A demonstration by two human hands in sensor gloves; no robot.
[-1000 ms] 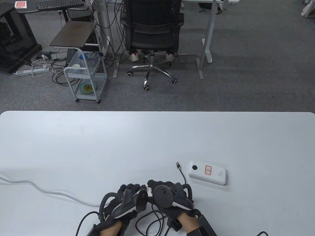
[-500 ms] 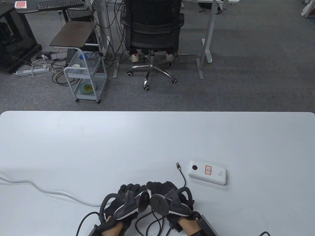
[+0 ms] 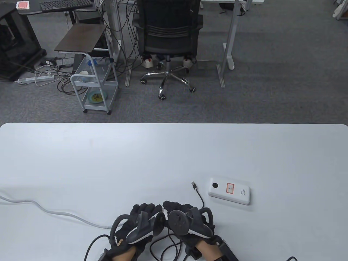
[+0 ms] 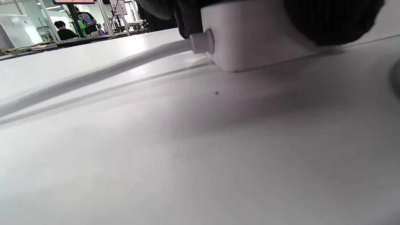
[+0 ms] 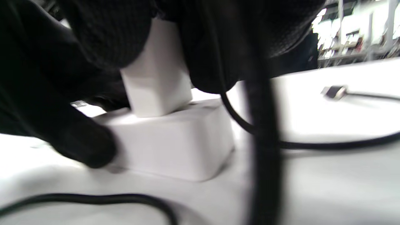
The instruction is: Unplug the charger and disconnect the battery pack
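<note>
A white battery pack [image 3: 229, 191] lies flat on the table, with nothing plugged into it. The black cable's USB plug [image 3: 194, 185] lies loose to its left and also shows in the right wrist view [image 5: 332, 91]. My right hand [image 3: 185, 217] grips the white charger [image 5: 156, 84], which stands plugged into a white power strip [image 5: 168, 143]. My left hand [image 3: 141, 220] holds the power strip [image 4: 250, 40] down on the table. The two hands touch at the front edge.
The strip's white cord [image 3: 54, 212] runs left across the table [image 3: 136, 157]. The black cable [image 5: 312, 145] loops under and around my hands [image 3: 165, 244]. An office chair [image 3: 168, 40] and a cart [image 3: 92, 81] stand beyond the far edge.
The loose USB plug has slid slightly left and toward me as the cable shifted. My right hand rocked a little over the charger. The battery pack has not moved.
</note>
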